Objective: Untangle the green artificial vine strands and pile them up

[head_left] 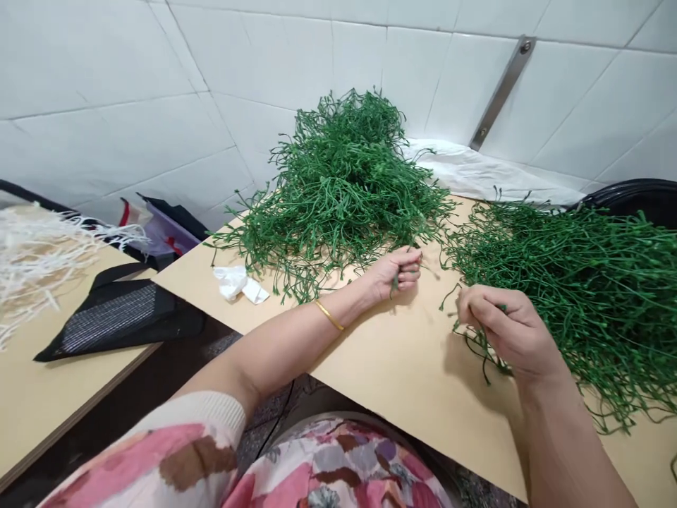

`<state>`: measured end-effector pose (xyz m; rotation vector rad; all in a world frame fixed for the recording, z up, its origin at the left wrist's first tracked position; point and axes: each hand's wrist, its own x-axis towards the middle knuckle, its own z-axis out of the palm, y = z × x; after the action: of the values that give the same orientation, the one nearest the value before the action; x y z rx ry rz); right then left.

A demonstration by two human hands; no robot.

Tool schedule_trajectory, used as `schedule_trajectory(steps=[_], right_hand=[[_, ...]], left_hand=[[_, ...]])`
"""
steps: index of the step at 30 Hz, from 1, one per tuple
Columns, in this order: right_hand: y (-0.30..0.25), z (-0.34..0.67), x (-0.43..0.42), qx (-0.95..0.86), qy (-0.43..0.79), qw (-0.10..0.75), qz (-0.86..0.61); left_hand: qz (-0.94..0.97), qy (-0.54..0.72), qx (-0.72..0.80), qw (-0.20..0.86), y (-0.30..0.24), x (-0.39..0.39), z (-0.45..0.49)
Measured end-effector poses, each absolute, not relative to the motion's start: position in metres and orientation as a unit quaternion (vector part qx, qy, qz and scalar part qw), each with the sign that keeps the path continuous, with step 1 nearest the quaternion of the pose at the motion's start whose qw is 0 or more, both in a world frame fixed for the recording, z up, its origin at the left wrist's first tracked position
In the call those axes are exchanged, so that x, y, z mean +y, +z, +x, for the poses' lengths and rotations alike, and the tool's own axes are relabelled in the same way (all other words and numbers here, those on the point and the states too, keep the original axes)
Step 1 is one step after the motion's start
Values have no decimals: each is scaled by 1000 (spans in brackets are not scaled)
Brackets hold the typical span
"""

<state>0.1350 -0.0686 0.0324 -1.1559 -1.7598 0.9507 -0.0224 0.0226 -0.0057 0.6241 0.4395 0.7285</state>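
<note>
My left hand [400, 273] is closed low over the table, in front of a tall heap of thin green artificial stems [354, 176] with small knobby tips. A bit of green stem [394, 283] pokes out of its fist. To the right, my right hand [505, 328] is also closed, with a few green stems [482, 351] sticking out from under its fingers. Close beside it lies a second, wide pile of the same stems [597, 275]. How many stems each fist holds is hidden by the fingers.
A crumpled white scrap [238, 283] lies on the wooden table [381, 367] at left. White strands [37, 254] and a black mesh bag [113, 317] rest on another table. White sheeting [476, 169] and a black round container [642, 194] are by the tiled wall.
</note>
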Motion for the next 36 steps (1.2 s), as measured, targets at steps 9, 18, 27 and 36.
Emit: schedule_trajectory(steps=[9, 18, 27, 36], right_hand=[[16, 157, -53, -639, -229, 288, -676], [13, 124, -57, -654, 15, 455, -604], [-2, 120, -41, -568, 294, 504, -580], [0, 116, -40, -518, 422, 507, -545]], left_hand=[[304, 311, 279, 856, -13, 24, -22], [341, 281, 251, 861, -12, 17, -19], [428, 304, 259, 811, -11, 8, -14], [503, 313, 273, 758, -13, 7, -13]])
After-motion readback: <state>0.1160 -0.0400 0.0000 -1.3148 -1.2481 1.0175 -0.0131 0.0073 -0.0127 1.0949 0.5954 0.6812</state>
